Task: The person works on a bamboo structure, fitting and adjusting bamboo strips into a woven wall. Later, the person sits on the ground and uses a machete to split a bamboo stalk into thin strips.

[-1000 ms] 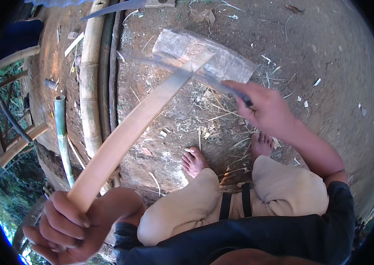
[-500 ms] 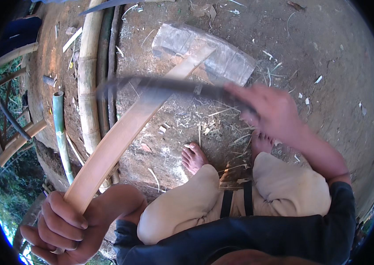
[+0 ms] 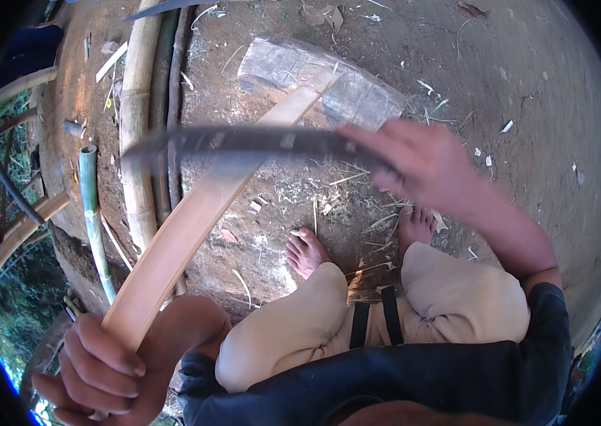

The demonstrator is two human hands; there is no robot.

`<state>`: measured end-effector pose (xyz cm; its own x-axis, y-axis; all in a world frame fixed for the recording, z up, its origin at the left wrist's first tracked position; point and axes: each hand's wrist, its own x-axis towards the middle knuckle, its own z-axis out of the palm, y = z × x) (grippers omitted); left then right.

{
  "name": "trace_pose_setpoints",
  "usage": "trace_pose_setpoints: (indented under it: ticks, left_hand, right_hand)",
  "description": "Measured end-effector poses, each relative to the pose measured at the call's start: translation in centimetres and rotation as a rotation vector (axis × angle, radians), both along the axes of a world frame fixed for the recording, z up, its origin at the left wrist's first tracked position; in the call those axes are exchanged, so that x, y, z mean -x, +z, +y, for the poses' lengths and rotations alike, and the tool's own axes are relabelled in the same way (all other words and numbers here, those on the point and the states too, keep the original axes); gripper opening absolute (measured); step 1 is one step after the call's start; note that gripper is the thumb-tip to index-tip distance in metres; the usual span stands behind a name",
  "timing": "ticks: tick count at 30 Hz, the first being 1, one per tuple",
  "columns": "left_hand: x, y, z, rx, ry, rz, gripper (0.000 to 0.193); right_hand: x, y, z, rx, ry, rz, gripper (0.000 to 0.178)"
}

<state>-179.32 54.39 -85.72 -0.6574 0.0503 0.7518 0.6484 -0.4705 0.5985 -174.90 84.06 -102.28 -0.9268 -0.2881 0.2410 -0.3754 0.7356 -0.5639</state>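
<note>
My left hand [image 3: 101, 369] is wrapped round the near end of a flat, pale wooden strip [image 3: 172, 259]. The strip slants up and to the right, its far end over a squared wooden block [image 3: 368, 99] on the ground. In my right hand [image 3: 421, 160] is a machete [image 3: 244, 142], the index finger stretched along its back. The dark blade points left and crosses above the strip, smeared by motion. Whether its edge touches the strip I cannot tell. A thin sliver stands off the strip's far end.
Thick bamboo poles [image 3: 136, 135] lie on the left, with a green bamboo length [image 3: 91, 213] beside them. Shavings [image 3: 329, 199] litter the dirt between the block and my bare feet [image 3: 307, 252]. A wooden frame [image 3: 23, 227] stands at the far left.
The machete and my right hand have shifted left and slightly down across the strip. My left hand keeps its hold, and a thin sliver now shows more plainly at the strip's far end.
</note>
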Motion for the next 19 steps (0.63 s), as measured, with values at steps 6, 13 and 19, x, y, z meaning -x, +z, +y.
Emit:
trace_pose_setpoints:
  ticks: [6, 13, 19]
  left_hand:
    - [0.7, 0.4, 0.1, 0.104, -0.114, 0.01, 0.03]
    - [2.4, 1.4, -0.1, 0.065, -0.008, 0.15, 0.03]
    - [2.4, 2.3, -1.2, 0.088, -0.184, 0.047, 0.032]
  right_hand:
    - [2.0, -4.9, 1.9, 0.008, -0.173, -0.026, 0.049]
    - [0.4, -2.4, 0.0, -0.016, -0.154, -0.092, 0.044]
    - [0.8, -3.7, 0.5, 0.082, -0.235, -0.176, 0.041]
